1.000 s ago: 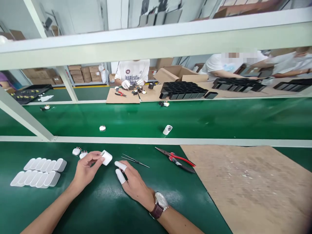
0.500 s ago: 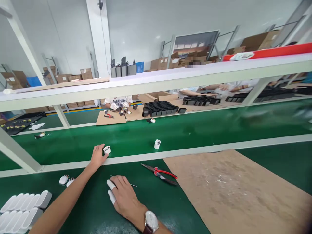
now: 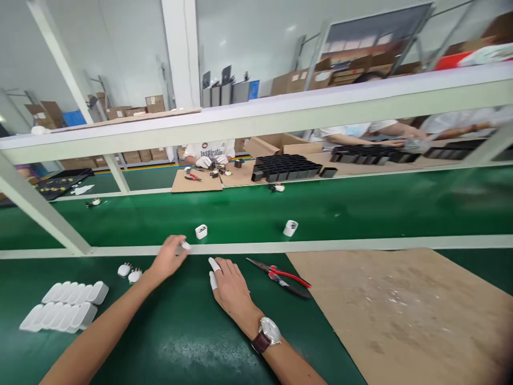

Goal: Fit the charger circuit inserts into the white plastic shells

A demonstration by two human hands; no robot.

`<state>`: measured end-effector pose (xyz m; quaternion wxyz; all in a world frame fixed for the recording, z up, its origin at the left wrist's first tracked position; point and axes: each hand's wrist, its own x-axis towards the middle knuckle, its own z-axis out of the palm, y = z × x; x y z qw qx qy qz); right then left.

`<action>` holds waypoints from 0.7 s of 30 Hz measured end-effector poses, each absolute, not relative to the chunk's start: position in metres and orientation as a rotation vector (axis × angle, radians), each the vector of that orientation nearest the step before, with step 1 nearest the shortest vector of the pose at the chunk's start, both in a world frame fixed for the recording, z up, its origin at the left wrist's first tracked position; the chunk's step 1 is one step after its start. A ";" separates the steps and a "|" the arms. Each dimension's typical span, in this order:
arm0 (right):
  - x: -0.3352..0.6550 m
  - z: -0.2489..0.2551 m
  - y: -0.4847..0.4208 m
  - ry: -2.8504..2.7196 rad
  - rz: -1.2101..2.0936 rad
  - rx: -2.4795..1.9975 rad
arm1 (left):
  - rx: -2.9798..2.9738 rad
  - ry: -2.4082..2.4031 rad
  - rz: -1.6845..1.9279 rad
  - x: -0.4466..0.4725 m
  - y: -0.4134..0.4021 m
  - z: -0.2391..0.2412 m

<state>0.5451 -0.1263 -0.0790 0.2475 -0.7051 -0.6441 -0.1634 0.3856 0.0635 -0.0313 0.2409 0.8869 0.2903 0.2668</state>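
Observation:
My left hand [image 3: 168, 259] is over the pale rail at the near edge of the green belt, thumb and fingers slightly apart. A small white patch shows at its fingertips; whether it is a finger cover I cannot tell. Just beyond, apart from the hand, a white oval housing [image 3: 201, 231] stands on the belt with dark parts inside. My right hand [image 3: 232, 286] lies palm down on the green bench, fingers stretched, two of them in white finger covers. Long-nose pliers [image 3: 276, 274] with red and black handles lie to its right.
Two rows of white shells [image 3: 64, 306] stand at the left, near two white plug-like parts [image 3: 135, 275]. Another white housing [image 3: 290, 228] is on the belt [image 3: 240, 211]. A cardboard sheet [image 3: 385, 299] covers the right bench. Co-workers sit opposite beside black trays [image 3: 286, 167].
My left hand has let go of the white housing and drawn back from it. The view has shifted, so the scene sits differently in frame. My right hand still rests on the bench.

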 end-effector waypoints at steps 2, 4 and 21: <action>0.536 -0.079 -0.127 -1.782 -0.410 -1.775 | 2.417 0.692 0.674 0.367 0.027 -0.037; 0.529 -0.078 -0.130 -1.826 -0.324 -1.631 | 2.412 0.626 0.625 0.345 0.001 -0.037; 0.495 -0.065 -0.122 -1.967 0.015 -1.556 | 3.132 1.455 0.601 0.119 0.055 -0.007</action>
